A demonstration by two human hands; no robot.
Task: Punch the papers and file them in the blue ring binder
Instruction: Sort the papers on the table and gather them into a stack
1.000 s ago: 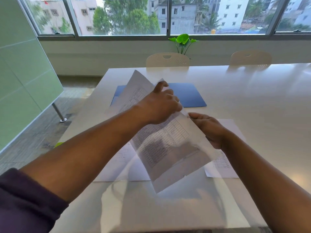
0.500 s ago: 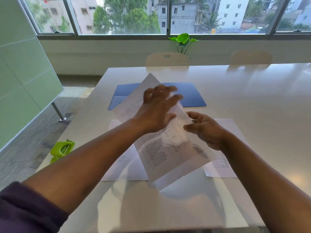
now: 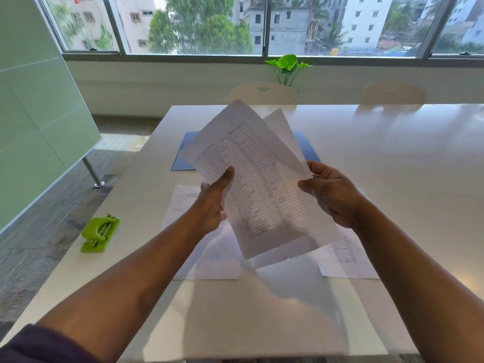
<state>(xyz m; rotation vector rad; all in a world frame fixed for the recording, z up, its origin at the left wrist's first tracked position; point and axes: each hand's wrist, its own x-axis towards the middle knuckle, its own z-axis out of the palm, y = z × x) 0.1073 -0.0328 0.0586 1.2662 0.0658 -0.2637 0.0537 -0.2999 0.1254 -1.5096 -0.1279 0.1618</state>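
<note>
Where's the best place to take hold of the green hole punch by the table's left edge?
Grip the green plastic hole punch across its narrow body from above, fingers on both long sides. It sits flat and clear of the papers, lever on top, near the table edge.

Two bare forearms are seen, ending in the left hand [image 3: 213,203] and the right hand [image 3: 334,193]. A dark purple sleeve [image 3: 39,345] is pushed up on the left arm. No rings or watch are worn.
</note>
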